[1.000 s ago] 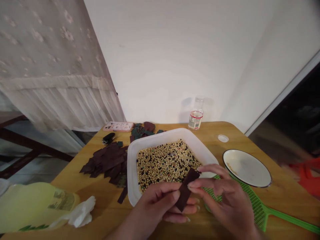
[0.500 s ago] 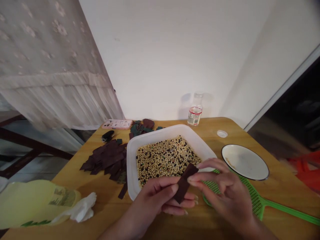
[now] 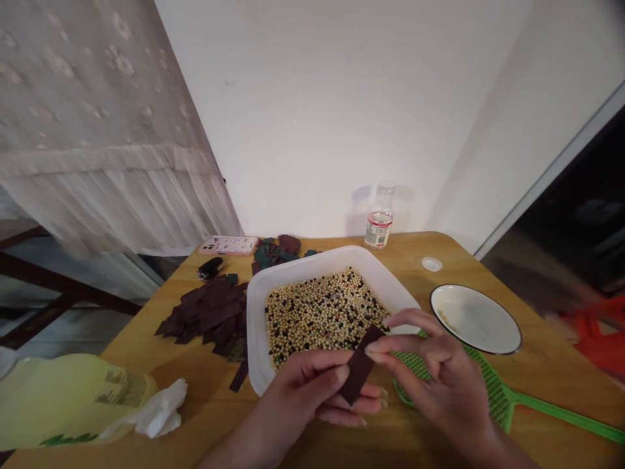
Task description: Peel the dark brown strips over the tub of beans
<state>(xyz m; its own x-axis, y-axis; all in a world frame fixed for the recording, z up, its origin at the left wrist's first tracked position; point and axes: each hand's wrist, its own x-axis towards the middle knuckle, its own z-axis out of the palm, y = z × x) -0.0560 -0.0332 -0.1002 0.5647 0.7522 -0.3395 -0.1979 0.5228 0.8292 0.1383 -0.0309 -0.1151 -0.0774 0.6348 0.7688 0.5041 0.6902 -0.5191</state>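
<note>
Shows dark brown on the strip [image 3: 360, 366], black-flecked cream across the grains [image 3: 317, 309], green on the swatter [image 3: 499, 397] at four o'clock, flowered grey on the curtain [image 3: 92, 85].

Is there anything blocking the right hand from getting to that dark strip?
Nothing visible: the right hand's fingers touch the strip, which the left hand holds. The tub lies beyond, not between them.

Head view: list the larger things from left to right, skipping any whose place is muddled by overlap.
Yellow-green container → pile of dark brown pieces → white tub of small beads or beans → dark-rimmed white dish → red object beyond the table.
</note>
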